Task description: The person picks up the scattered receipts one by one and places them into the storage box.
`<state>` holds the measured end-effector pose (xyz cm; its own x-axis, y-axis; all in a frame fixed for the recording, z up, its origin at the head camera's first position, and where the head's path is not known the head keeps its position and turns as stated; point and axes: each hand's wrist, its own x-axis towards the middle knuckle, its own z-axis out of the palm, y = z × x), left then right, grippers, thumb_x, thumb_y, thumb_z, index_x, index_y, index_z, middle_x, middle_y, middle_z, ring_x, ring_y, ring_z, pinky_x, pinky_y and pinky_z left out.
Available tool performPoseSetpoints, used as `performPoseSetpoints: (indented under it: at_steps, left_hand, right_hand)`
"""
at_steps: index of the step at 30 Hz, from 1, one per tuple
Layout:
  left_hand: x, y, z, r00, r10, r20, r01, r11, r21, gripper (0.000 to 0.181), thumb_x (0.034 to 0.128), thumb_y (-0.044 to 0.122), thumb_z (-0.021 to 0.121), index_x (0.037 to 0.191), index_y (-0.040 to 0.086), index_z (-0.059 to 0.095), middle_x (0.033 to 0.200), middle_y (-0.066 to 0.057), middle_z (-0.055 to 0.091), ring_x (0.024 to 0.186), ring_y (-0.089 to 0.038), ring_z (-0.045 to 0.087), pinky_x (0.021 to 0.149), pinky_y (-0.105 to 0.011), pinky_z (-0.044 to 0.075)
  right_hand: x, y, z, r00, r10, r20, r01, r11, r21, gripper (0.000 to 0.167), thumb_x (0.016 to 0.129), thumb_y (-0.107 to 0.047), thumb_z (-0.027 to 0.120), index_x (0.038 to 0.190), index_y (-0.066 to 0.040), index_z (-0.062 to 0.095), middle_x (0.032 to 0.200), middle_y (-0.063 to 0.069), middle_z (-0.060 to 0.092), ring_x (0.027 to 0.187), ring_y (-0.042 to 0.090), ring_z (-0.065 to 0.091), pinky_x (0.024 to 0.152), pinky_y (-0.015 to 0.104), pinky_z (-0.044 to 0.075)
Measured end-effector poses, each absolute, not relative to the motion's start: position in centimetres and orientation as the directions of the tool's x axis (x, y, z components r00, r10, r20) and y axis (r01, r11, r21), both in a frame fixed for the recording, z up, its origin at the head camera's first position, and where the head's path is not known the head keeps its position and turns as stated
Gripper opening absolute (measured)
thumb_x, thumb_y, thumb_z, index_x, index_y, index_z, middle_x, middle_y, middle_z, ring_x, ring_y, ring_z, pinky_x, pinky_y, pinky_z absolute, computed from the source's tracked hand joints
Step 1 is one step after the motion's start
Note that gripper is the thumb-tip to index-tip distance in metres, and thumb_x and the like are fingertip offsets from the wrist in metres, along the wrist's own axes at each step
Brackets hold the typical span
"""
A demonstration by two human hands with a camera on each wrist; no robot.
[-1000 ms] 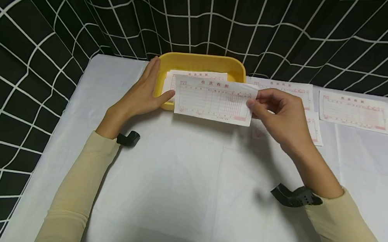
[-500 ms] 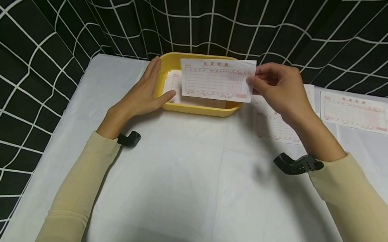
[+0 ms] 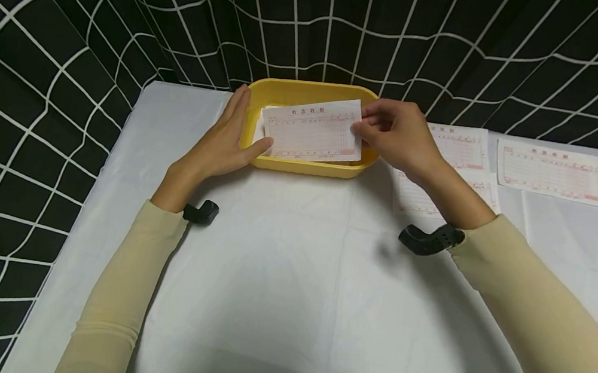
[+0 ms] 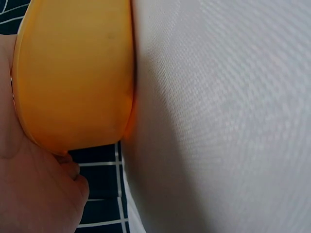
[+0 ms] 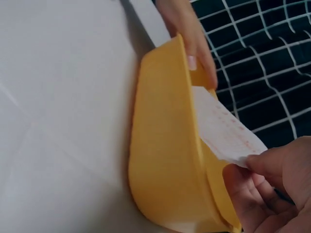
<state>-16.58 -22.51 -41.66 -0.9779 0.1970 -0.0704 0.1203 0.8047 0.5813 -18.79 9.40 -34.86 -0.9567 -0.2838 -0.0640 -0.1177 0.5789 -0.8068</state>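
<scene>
Tablecloth (image 3: 290,282) takes up most of the head view; yellow tray (image 3: 301,167) sits at its far edge, long side running left-right. Left hand (image 3: 219,146): fingers mostly straight, spread from the thumb, resting against the tray's left end, thumb over the front rim; looks like it's steadying the tray, firmness can't be told. Right hand (image 3: 398,136): closed to a pinch, thumb and fingertips on the right end of the held slip (image 3: 312,131). Step in hand, my read: laying that slip into the tray. Next move would call for lowering the right end, squaring it to the tray walls, then easing the pinch. Slip is over the tray mouth, left end inside and lower, per the right wrist view. Long axis roughly left-right, slewed so the right end points a bit away from the person. Heading on the far edge, so it reads upright for them. Paper edge (image 3: 258,136) shows beneath; contact with it unclear. Three loose slips (image 3: 554,172) lie right of the tray, two of them partly behind the right hand and forearm.
</scene>
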Motion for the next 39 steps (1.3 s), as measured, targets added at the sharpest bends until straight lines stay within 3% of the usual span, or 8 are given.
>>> performPoseSetpoints:
  at_steps: [10,16,20,24,29,36,39]
  left_hand:
    - [-16.7,-22.4,-41.6,-0.977,0.204,-0.07,0.126,0.802,0.584,0.108,0.0984,0.062,0.056,0.17,0.014,-0.009,0.18,-0.001,-0.013,0.168,-0.019,0.0,0.135,-0.05,0.017]
    - [-16.7,-22.4,-41.6,-0.977,0.202,-0.069,0.125,0.803,0.583,0.107,0.0985,0.061,0.056,0.17,0.014,-0.009,0.18,-0.001,-0.013,0.168,-0.019,0.001,0.135,-0.05,0.018]
    - [-16.6,-22.4,-41.5,-0.977,0.202,-0.07,0.124,0.802,0.584,0.107,0.0989,0.06,0.056,0.17,0.014,-0.009,0.18,-0.001,-0.013,0.168,-0.019,0.001,0.135,-0.05,0.018]
    - [-16.5,-22.5,-41.5,-0.976,0.21,-0.063,0.133,0.798,0.587,0.107,0.0992,0.059,0.057,0.17,0.013,-0.008,0.18,-0.002,-0.013,0.168,-0.018,0.0,0.136,-0.049,0.017]
    - [-16.5,-22.6,-41.5,-0.975,0.214,-0.063,0.137,0.798,0.587,0.107,0.0994,0.059,0.057,0.17,0.012,-0.008,0.18,-0.002,-0.013,0.168,-0.018,-0.001,0.136,-0.048,0.017]
    - [-16.5,-22.6,-41.6,-0.976,0.205,-0.067,0.127,0.798,0.589,0.108,0.0989,0.059,0.057,0.17,0.012,-0.008,0.18,-0.002,-0.013,0.168,-0.018,0.0,0.136,-0.049,0.017]
    - [-16.5,-22.5,-41.7,-0.976,0.206,-0.064,0.129,0.795,0.592,0.108,0.0989,0.059,0.057,0.17,0.012,-0.008,0.18,-0.002,-0.013,0.168,-0.019,0.001,0.136,-0.049,0.017]
  right_hand:
    - [-18.4,8.2,-36.2,-0.944,-0.328,0.033,-0.228,0.577,-0.785,0.026,0.096,-0.01,0.072,0.117,0.005,0.074,0.102,0.021,0.073,0.085,0.018,0.064,0.07,0.009,0.046]
    - [-17.9,8.4,-36.0,-0.934,-0.339,0.112,-0.312,0.621,-0.719,0.024,0.095,-0.012,0.067,0.112,0.002,0.078,0.096,0.018,0.077,0.085,0.024,0.071,0.073,0.011,0.045]
    - [-17.5,8.9,-35.7,-0.93,-0.336,0.146,-0.335,0.619,-0.711,0.022,0.096,-0.013,0.067,0.11,0.0,0.079,0.096,0.018,0.079,0.086,0.028,0.075,0.073,0.012,0.045]
    - [-16.9,9.6,-35.5,-0.929,-0.329,0.171,-0.346,0.603,-0.719,0.019,0.097,-0.013,0.068,0.108,-0.001,0.08,0.097,0.018,0.08,0.083,0.024,0.076,0.072,0.009,0.046]
    - [-16.0,10.7,-35.4,-0.936,-0.308,0.17,-0.33,0.599,-0.73,0.021,0.098,-0.014,0.07,0.112,-0.001,0.079,0.102,0.017,0.08,0.091,0.031,0.078,0.074,0.008,0.048]
    - [-14.6,12.7,-35.3,-0.95,-0.253,0.184,-0.302,0.586,-0.752,0.02,0.099,-0.016,0.07,0.113,-0.004,0.079,0.107,0.016,0.081,0.083,-0.011,0.066,0.076,0.004,0.051]
    - [-14.1,13.7,-35.5,-0.955,-0.223,0.194,-0.291,0.585,-0.757,0.021,0.1,-0.017,0.07,0.115,-0.005,0.079,0.109,0.014,0.08,0.085,-0.017,0.062,0.079,0.004,0.051]
